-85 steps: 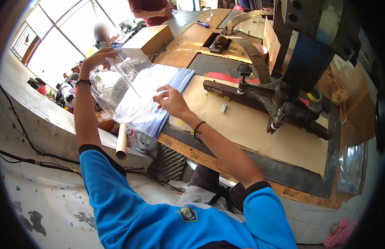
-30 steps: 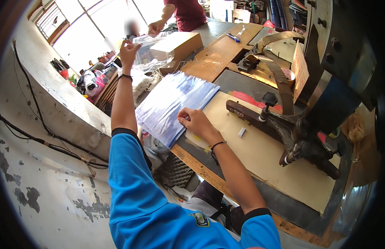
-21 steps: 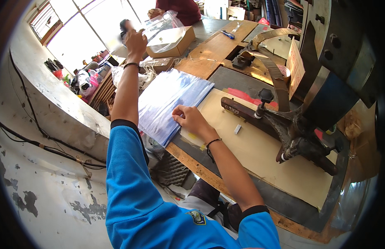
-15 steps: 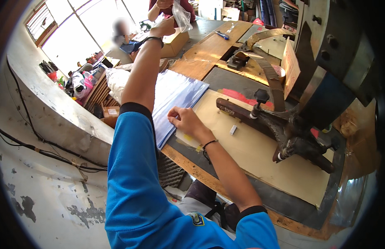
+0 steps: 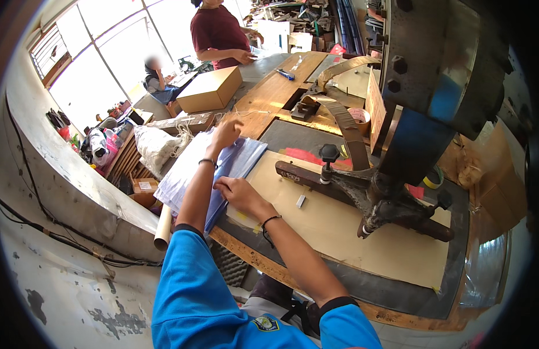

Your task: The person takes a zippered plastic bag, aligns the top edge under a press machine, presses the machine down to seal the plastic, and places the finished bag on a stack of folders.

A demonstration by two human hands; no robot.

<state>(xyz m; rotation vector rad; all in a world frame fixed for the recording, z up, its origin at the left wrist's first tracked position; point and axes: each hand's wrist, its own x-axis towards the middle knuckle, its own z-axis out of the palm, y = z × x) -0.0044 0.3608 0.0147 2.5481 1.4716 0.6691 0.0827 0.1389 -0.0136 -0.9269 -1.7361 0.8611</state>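
My left hand (image 5: 226,134) is over the far part of a stack of thin bluish plastic sheets (image 5: 246,156), its fingers loosely bent and apart, with nothing seen in them. Near the stack's close edge is my right hand (image 5: 241,195), its fingers curled together at the sheets. Whether a sheet edge is pinched there is hidden. The stack lies at the table's left side and overlaps a cream board (image 5: 351,232). A small white block (image 5: 301,201) rests on that board, to the right of my right hand.
A heavy dark metal press (image 5: 391,198) with a long bar stands over the board at right. Beyond are a tape roll (image 5: 360,116), a blue cutter (image 5: 286,74) and a cardboard box (image 5: 210,90). A co-worker (image 5: 220,35) stands at the far end. A cardboard tube (image 5: 163,228) is at left.
My left hand has come back from the far end, where it was beside the co-worker's hand and a clear plastic bag, to the stack. My right hand stays by the stack's near edge.
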